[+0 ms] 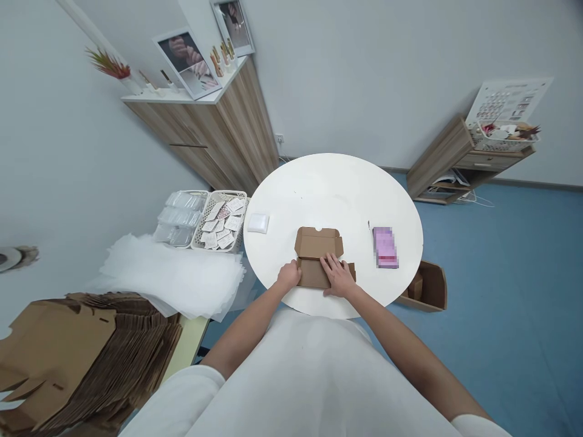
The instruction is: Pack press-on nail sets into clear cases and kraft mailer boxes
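A brown cardboard box (pixel 314 274), partly folded with its lid raised away from me, lies on the round white table (pixel 337 182) right in front of my body. My left hand (pixel 288 276) is closed on the box's left end, its fingertips mostly hidden. Spread fingers of my right hand (pixel 337 276) press on the right part of the box, by a side flap. To the right lies a purple pack (pixel 385 247), blurred by pixels. A small white packet (pixel 258 223) rests near the table's left edge.
Left of the table are a basket of printed cards (pixel 222 224), clear plastic packs (pixel 180 212), white sheets (pixel 177 273) and stacked flat cardboard (pixel 122 352). A cardboard bin (pixel 432 288) stands on the floor at right. Wooden cabinets (pixel 241 121) line the wall.
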Available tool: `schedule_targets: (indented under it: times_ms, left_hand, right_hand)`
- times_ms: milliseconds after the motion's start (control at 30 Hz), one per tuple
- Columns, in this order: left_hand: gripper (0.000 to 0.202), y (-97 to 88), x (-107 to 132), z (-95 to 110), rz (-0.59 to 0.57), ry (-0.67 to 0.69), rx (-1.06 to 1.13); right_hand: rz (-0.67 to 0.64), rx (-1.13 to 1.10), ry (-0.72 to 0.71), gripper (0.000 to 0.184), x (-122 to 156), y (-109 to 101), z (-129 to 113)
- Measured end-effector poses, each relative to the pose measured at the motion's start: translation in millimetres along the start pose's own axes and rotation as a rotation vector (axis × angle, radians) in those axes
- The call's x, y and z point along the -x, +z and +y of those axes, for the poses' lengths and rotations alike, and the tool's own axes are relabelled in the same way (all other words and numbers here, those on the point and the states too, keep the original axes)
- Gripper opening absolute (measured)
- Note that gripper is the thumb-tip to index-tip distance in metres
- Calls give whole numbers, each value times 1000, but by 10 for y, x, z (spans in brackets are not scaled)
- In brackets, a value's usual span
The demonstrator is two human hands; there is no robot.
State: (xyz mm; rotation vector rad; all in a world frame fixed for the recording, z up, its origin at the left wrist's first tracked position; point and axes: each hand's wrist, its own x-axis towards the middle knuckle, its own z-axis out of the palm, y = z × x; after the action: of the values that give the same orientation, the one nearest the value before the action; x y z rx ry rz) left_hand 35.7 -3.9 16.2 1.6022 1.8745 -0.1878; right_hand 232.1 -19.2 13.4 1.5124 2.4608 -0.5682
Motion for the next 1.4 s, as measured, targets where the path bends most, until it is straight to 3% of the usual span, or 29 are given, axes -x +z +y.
schedule_targets:
  times_ms: [400,533,700,833,1033,1100,1200,1300,1400]
  left_hand:
    - [29,-20,70,19,24,-1,-88]
    - [60,-57,212,-129,167,183,-86]
    - [99,-148,295,-145,291,527,-367]
    - [116,-188,167,54,250,632,-506]
    - [115,-145,2,203,135,583,-517]
    - [112,-124,-12,194,129,570,-479]
    - [111,-99,-19,187,132,560,-383]
    - [111,-82,-24,206,137,559,-288]
    - [112,-75,-24,233,141,551,-250]
  right_hand:
    - [-5,9,9,115,2,-12,-2]
    - [0,20,10,114,-18,-23,24]
    - [-2,40,14,113,-72,-52,60]
    - [-9,67,9,112,-114,-95,59]
    - [6,61,24,115,-74,-170,63]
    - [52,27,73,113,15,-180,111]
    - [168,-115,313,99,208,-144,244]
    - [234,-457,563,88,368,-52,397]
    - [274,-821,642,82,408,31,486]
